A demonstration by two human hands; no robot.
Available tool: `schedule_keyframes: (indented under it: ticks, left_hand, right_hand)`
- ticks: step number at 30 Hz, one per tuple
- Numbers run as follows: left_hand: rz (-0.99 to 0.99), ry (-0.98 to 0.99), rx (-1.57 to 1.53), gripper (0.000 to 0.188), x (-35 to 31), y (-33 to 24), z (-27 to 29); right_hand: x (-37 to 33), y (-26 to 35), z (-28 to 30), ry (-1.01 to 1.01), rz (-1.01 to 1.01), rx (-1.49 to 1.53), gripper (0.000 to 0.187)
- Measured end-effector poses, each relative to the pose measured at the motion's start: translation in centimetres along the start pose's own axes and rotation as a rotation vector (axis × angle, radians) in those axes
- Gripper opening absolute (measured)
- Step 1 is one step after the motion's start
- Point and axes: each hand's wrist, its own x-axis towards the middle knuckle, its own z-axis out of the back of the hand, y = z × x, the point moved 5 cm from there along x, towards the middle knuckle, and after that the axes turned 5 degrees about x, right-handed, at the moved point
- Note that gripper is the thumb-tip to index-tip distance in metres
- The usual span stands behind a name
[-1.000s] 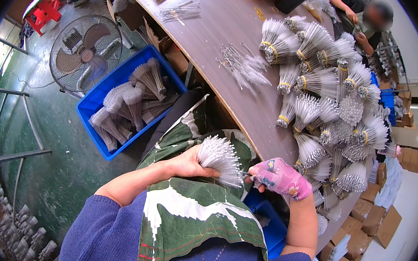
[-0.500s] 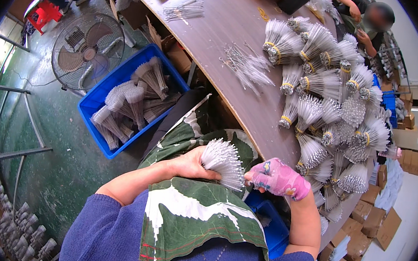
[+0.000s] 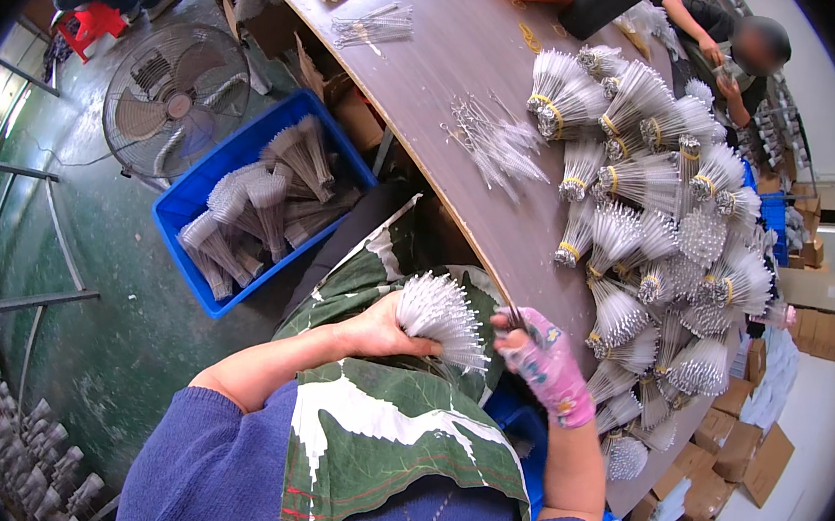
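Observation:
My left hand [image 3: 381, 329] is closed round a fanned bundle of thin wire sticks [image 3: 444, 321], which look like straw brushes with pale, white-tipped ends. It holds them over my lap, the tips spread toward the right. Just right of the bundle and apart from it, my right hand [image 3: 546, 363] wears a pink flowered fingerless glove. Its fingers are pinched together on a small, thin dark thing whose kind I cannot make out. Many like bundles, bound with yellow bands [image 3: 573, 188], are heaped on the table [image 3: 432, 111] beyond that hand. A loose pile of sticks [image 3: 497, 143] lies left of the heap.
A blue crate [image 3: 275, 275] with more bundles stands on the floor at left, beside a large floor fan [image 3: 176, 102]. Another blue bin [image 3: 523, 421] is below my right forearm. A co-worker [image 3: 723, 64] sits across the table. Cardboard boxes [image 3: 770, 460] lie at right.
My right hand has drawn away from the bundle's tips and turned upward, its fingers now pointing toward the table edge. My left hand and its bundle stay nearly in place.

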Motion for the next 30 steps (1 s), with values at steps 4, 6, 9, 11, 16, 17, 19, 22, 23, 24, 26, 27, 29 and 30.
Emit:
schedule_keyframes:
  ticks: [4,6,9,11,16,17,19,22,23,24,26,27,29,30]
  left_hand:
    - [-0.038,0.003,0.000,0.045,0.1,0.1,-0.4]
    - [-0.056,0.021,-0.039,0.049,0.2,0.8,-0.3]
    - [0.079,0.046,-0.133,0.053,-0.2,0.2,-0.2]
    - [0.110,0.061,-0.151,0.052,-0.3,0.6,-0.2]
    - [0.141,0.099,-0.238,0.049,-0.1,1.1,-0.4]
    - [0.142,0.100,-0.240,0.049,-0.1,1.1,-0.4]
    - [0.146,0.069,-0.216,0.047,-0.1,1.3,-0.2]
    - [0.119,0.062,-0.231,0.046,-0.1,1.4,-0.1]
    - [0.119,0.063,-0.233,0.046,-0.1,1.3,-0.1]
    - [0.109,0.044,-0.212,0.046,-0.2,1.1,-0.1]
    - [0.098,0.027,-0.192,0.046,-0.1,1.1,0.0]
    - [0.101,0.026,-0.183,0.047,-0.1,1.3,0.0]
    - [0.106,0.024,-0.176,0.047,-0.1,1.2,0.0]
    - [0.113,0.011,-0.152,0.047,-0.1,1.0,0.1]
  right_hand:
    - [1.0,-0.4,-3.4,-0.102,0.319,0.006,0.051]
    - [1.2,-0.5,-4.4,-0.129,0.306,-0.093,0.050]
    - [1.2,-0.8,-4.5,-0.194,0.334,0.011,0.046]
    - [1.0,-1.2,-4.5,-0.231,0.313,0.118,0.043]
    - [0.8,-1.3,-4.5,-0.249,0.314,0.126,0.043]
    - [0.8,-1.4,-4.6,-0.245,0.308,0.118,0.043]
    - [0.7,-1.5,-4.6,-0.256,0.299,0.116,0.043]
    - [0.6,-1.8,-4.7,-0.263,0.281,0.121,0.044]
    - [0.7,-2.0,-4.8,-0.258,0.270,0.127,0.045]
    - [0.7,-2.1,-4.7,-0.259,0.269,0.126,0.045]
    - [0.8,-2.3,-4.6,-0.263,0.274,0.111,0.046]
    - [0.8,-2.3,-4.6,-0.264,0.273,0.110,0.046]
    - [0.8,-2.4,-4.6,-0.261,0.286,0.102,0.047]
    - [0.8,-2.5,-4.6,-0.262,0.284,0.102,0.047]
